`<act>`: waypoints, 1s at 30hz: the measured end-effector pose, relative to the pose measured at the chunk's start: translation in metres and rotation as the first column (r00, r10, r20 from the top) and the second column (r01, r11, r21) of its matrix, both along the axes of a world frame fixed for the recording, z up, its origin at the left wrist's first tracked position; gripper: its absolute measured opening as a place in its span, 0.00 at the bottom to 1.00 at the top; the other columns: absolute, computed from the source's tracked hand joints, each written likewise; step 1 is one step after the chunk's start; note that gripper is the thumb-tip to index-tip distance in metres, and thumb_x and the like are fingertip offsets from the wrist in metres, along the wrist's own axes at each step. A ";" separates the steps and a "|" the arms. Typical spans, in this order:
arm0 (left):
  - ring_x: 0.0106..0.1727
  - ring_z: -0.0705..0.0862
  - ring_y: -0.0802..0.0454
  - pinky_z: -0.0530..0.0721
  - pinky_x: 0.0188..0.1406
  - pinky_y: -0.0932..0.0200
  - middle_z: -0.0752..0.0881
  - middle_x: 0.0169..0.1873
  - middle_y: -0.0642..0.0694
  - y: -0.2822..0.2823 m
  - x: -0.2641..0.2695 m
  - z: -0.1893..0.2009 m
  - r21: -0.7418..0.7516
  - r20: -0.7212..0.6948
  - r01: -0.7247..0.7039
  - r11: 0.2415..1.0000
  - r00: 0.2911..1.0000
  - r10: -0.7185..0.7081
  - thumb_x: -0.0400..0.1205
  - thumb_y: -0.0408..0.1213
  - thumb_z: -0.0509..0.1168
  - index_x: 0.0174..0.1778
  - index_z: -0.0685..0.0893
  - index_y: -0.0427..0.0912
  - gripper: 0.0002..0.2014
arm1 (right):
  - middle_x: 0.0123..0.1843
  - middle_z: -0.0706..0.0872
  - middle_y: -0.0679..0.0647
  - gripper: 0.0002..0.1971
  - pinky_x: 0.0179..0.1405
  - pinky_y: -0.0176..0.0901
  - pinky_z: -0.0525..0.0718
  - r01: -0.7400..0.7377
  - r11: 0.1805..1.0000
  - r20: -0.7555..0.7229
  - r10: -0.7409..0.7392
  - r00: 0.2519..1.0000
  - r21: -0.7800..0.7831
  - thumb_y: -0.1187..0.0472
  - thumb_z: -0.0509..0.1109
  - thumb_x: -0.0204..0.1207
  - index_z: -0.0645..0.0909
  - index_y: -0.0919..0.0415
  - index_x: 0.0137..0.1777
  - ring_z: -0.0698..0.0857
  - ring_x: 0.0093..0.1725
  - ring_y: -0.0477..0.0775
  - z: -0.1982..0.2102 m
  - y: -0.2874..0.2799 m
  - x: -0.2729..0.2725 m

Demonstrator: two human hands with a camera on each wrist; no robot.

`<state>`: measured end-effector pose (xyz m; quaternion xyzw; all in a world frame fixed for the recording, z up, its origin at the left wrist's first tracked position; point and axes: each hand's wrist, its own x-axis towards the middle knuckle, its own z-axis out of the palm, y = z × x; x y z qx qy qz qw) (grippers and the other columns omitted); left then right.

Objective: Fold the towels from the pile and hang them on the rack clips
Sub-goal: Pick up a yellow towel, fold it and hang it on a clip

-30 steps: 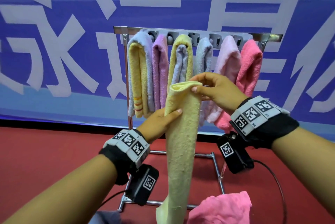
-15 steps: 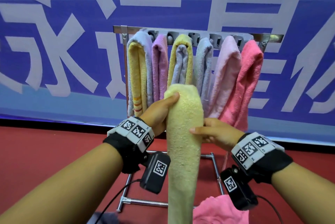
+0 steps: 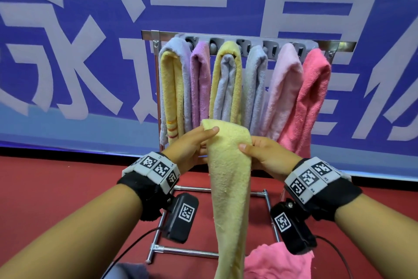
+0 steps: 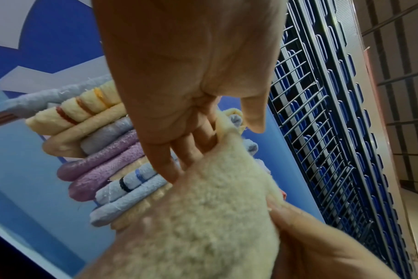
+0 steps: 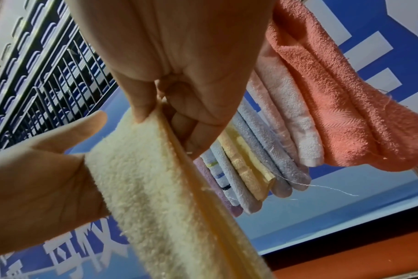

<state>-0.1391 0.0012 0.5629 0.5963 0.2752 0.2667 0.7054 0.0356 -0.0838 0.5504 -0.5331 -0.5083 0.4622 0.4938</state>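
A pale yellow towel [image 3: 229,179], folded into a long strip, hangs in front of me with its folded top at chest height. My left hand [image 3: 192,146] grips its left edge, thumb across the front. Gripping the right edge is my right hand [image 3: 263,153], its thumb on the cloth too. Both wrist views show the yellow towel [image 4: 198,217] [image 5: 155,188] pinched between thumb and fingers. Behind it stands the metal rack [image 3: 156,36], whose grey clip bar [image 3: 269,44] carries several folded towels, from the yellow-and-grey one [image 3: 174,88] at left to the pink one [image 3: 314,88] at right.
A loose pink towel [image 3: 278,263] lies on the red floor at lower right and a grey one [image 3: 131,270] at the bottom edge. The rack's chrome base bars [image 3: 185,251] lie below my hands. A blue banner [image 3: 67,52] with white characters fills the wall behind.
My right hand came down from the towel's top to its right edge and now sits level with the left hand. The left hand rose slightly. The towel's folded top now sits lower.
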 end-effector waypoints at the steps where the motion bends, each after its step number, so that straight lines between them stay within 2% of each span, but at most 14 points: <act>1: 0.52 0.83 0.48 0.80 0.57 0.52 0.85 0.55 0.43 -0.001 -0.002 -0.005 0.015 -0.004 0.031 0.999 1.000 -0.031 0.80 0.48 0.67 0.63 0.80 0.48 0.17 | 0.49 0.87 0.60 0.11 0.51 0.46 0.85 0.005 1.000 -0.027 -0.005 1.000 0.006 0.67 0.56 0.83 0.79 0.66 0.58 0.87 0.46 0.53 0.002 0.001 0.000; 3: 0.56 0.84 0.50 0.80 0.60 0.52 0.86 0.58 0.46 -0.004 -0.005 -0.016 0.038 -0.058 0.105 0.994 0.993 -0.102 0.77 0.49 0.68 0.65 0.80 0.50 0.21 | 0.52 0.87 0.61 0.13 0.52 0.47 0.85 0.014 1.000 -0.083 -0.013 0.996 0.020 0.67 0.55 0.84 0.78 0.66 0.61 0.87 0.48 0.54 0.007 0.003 0.000; 4: 0.58 0.84 0.51 0.80 0.60 0.54 0.86 0.59 0.47 -0.007 -0.005 -0.020 0.053 -0.105 0.141 0.989 0.985 -0.135 0.79 0.48 0.67 0.66 0.80 0.48 0.20 | 0.51 0.87 0.61 0.13 0.51 0.48 0.85 0.021 1.000 -0.091 -0.019 0.996 0.020 0.66 0.55 0.84 0.78 0.65 0.62 0.87 0.47 0.54 0.009 0.004 0.001; 7: 0.59 0.84 0.51 0.82 0.58 0.59 0.85 0.63 0.40 -0.012 -0.003 -0.030 0.113 -0.189 0.162 0.980 0.972 -0.139 0.84 0.41 0.61 0.65 0.81 0.35 0.17 | 0.46 0.87 0.59 0.12 0.44 0.49 0.87 0.055 0.998 -0.096 -0.055 0.994 0.001 0.63 0.55 0.85 0.79 0.62 0.58 0.87 0.43 0.54 0.014 0.004 0.005; 10: 0.54 0.86 0.50 0.84 0.54 0.61 0.85 0.62 0.34 -0.013 0.001 -0.028 0.152 -0.123 0.105 0.983 0.989 -0.087 0.85 0.38 0.60 0.64 0.81 0.29 0.18 | 0.40 0.88 0.55 0.11 0.39 0.41 0.87 0.115 0.993 -0.086 -0.114 0.990 0.005 0.62 0.57 0.85 0.80 0.62 0.55 0.88 0.38 0.49 0.015 0.004 0.012; 13: 0.54 0.86 0.49 0.85 0.52 0.61 0.85 0.61 0.34 -0.017 0.007 -0.023 0.139 -0.040 0.091 0.986 0.995 -0.086 0.86 0.37 0.58 0.65 0.80 0.29 0.17 | 0.38 0.84 0.58 0.12 0.31 0.38 0.84 0.132 0.991 -0.043 -0.132 0.990 -0.009 0.55 0.64 0.81 0.81 0.62 0.55 0.82 0.34 0.53 0.013 -0.001 0.015; 15: 0.53 0.86 0.48 0.85 0.52 0.60 0.85 0.60 0.33 -0.019 0.011 -0.020 0.143 -0.007 0.081 0.986 0.997 -0.080 0.86 0.36 0.58 0.65 0.80 0.29 0.17 | 0.48 0.84 0.60 0.20 0.39 0.39 0.82 0.108 0.994 -0.012 -0.108 0.994 -0.019 0.49 0.73 0.73 0.81 0.60 0.60 0.81 0.42 0.57 0.009 -0.003 0.017; 17: 0.52 0.87 0.48 0.87 0.50 0.61 0.85 0.59 0.33 -0.020 0.014 -0.016 0.146 0.017 0.067 0.987 0.997 -0.071 0.85 0.37 0.59 0.65 0.80 0.30 0.17 | 0.57 0.88 0.54 0.27 0.49 0.41 0.83 0.086 0.995 0.022 -0.085 0.996 -0.053 0.49 0.73 0.67 0.78 0.56 0.66 0.86 0.53 0.52 0.004 -0.007 0.016; 19: 0.52 0.87 0.47 0.87 0.48 0.60 0.85 0.59 0.32 -0.019 0.016 -0.012 0.138 0.026 0.050 0.989 0.998 -0.054 0.86 0.38 0.59 0.64 0.81 0.29 0.17 | 0.58 0.88 0.49 0.25 0.58 0.45 0.82 0.059 0.993 0.044 -0.055 0.998 -0.102 0.53 0.72 0.68 0.78 0.55 0.66 0.86 0.57 0.48 -0.003 -0.009 0.015; 21: 0.51 0.86 0.46 0.86 0.48 0.59 0.86 0.57 0.32 -0.018 0.017 -0.007 0.134 0.018 0.032 0.990 0.999 -0.034 0.85 0.39 0.59 0.61 0.82 0.29 0.17 | 0.59 0.88 0.51 0.18 0.66 0.49 0.79 0.060 0.986 0.085 -0.048 0.995 -0.154 0.60 0.72 0.73 0.80 0.57 0.63 0.85 0.60 0.48 -0.011 -0.011 0.014; 24: 0.50 0.87 0.48 0.86 0.50 0.58 0.87 0.53 0.35 -0.014 0.016 -0.003 0.128 0.024 0.030 0.991 0.999 -0.033 0.85 0.40 0.60 0.57 0.83 0.32 0.15 | 0.58 0.88 0.55 0.12 0.69 0.52 0.77 0.069 0.981 0.149 -0.041 0.988 -0.183 0.64 0.72 0.75 0.82 0.59 0.57 0.84 0.61 0.52 -0.021 -0.011 0.013; 26: 0.49 0.88 0.50 0.87 0.48 0.59 0.88 0.52 0.38 -0.011 0.014 0.000 0.117 0.025 0.023 0.993 0.999 -0.026 0.85 0.40 0.59 0.57 0.83 0.34 0.14 | 0.52 0.89 0.55 0.07 0.63 0.47 0.82 0.056 0.986 0.131 -0.035 0.991 -0.155 0.67 0.70 0.76 0.83 0.59 0.52 0.87 0.53 0.49 -0.023 -0.011 0.011; 28: 0.47 0.89 0.53 0.88 0.44 0.61 0.89 0.50 0.41 -0.008 0.012 0.000 0.092 0.026 0.017 0.996 0.999 -0.019 0.85 0.41 0.59 0.57 0.83 0.37 0.13 | 0.45 0.89 0.52 0.06 0.49 0.35 0.86 0.044 0.992 0.099 -0.032 0.995 -0.121 0.69 0.68 0.77 0.83 0.60 0.49 0.88 0.43 0.42 -0.023 -0.010 0.009; 30: 0.47 0.90 0.52 0.89 0.42 0.60 0.89 0.50 0.42 -0.005 0.009 0.000 0.084 0.007 0.010 0.996 1.000 -0.011 0.86 0.41 0.59 0.58 0.83 0.37 0.14 | 0.40 0.90 0.49 0.05 0.39 0.30 0.85 0.043 0.997 0.086 -0.037 0.996 -0.071 0.71 0.68 0.76 0.83 0.62 0.47 0.88 0.39 0.40 -0.021 -0.010 0.005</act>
